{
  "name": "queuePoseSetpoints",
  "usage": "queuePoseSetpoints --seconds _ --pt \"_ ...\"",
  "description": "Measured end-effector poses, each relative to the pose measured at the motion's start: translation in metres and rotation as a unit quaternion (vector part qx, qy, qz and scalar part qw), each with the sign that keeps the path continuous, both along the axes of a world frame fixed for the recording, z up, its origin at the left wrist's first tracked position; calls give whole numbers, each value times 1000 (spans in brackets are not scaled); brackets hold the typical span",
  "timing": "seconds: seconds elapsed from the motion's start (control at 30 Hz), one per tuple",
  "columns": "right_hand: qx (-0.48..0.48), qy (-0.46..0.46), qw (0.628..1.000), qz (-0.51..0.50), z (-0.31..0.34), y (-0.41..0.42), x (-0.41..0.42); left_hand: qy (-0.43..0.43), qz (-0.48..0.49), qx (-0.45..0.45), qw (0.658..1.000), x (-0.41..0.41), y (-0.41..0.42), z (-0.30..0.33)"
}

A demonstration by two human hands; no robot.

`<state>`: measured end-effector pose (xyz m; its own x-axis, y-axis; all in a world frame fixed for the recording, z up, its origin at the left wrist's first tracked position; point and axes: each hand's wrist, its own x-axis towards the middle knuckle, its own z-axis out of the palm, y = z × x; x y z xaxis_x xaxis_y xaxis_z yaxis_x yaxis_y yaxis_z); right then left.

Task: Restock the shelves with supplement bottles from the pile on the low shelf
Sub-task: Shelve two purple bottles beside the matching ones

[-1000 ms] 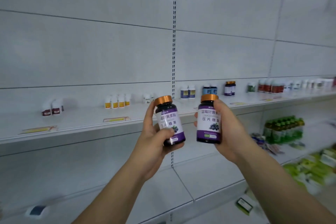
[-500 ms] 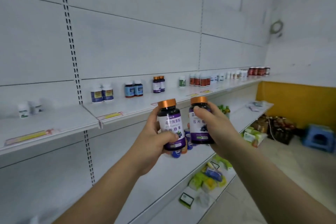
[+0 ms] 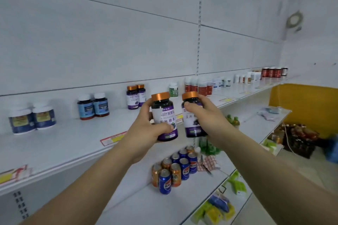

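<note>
White shelf [image 3: 76, 144] runs across mid-frame, both forearms stretched out toward it. Left hand [image 3: 146, 129] fingers wrapped around a dark bottle [image 3: 164, 120] with purple label and orange cap, held upright. Right hand [image 3: 206, 113] grips a matching bottle [image 3: 192, 126] from the side, thumb across its shoulder. Both bottles held in the air, just beside each other, in front of the shelf edge. Two like bottles [image 3: 136, 97] stand on the shelf behind.
</note>
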<state>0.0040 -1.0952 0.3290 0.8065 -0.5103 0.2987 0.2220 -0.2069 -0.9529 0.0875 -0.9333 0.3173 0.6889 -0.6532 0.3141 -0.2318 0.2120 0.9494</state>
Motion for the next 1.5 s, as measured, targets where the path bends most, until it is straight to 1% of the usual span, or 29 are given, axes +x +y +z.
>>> queuePoseSetpoints --seconds 0.1,0.2,0.27,0.33,0.4,0.47,0.6,0.77,1.0,1.13,1.33,1.4,1.5 --pt "-21 -2 999 50 7 -34 42 -42 66 31 996 28 -24 8" --pt "-43 -8 995 94 9 -64 84 -71 165 69 981 51 -45 11" --pt "-57 -3 991 121 10 -81 109 -57 219 81 971 67 -55 11" --pt "-64 -6 986 152 12 -93 132 -27 253 97 962 82 -64 11" --pt "-66 -9 981 183 14 -100 154 -4 286 129 949 96 -70 10" --pt "-61 -6 976 209 16 -102 176 -4 311 173 934 108 -74 10" --pt "-76 9 966 248 13 -100 217 -30 330 242 912 132 -79 11" --pt "-107 33 960 255 1 -104 255 -62 341 284 894 161 -81 10" --pt "-158 75 949 263 6 -110 293 -61 360 309 878 192 -86 6" --pt "-196 55 943 264 5 -109 308 -66 373 323 867 202 -89 2" --pt "-211 29 937 276 1 -105 325 -89 408 338 843 208 -98 -1" --pt "-224 35 934 276 0 -105 329 -80 408 353 838 209 -100 1" --pt "-257 46 926 274 5 -108 330 -40 399 385 831 206 -97 6"
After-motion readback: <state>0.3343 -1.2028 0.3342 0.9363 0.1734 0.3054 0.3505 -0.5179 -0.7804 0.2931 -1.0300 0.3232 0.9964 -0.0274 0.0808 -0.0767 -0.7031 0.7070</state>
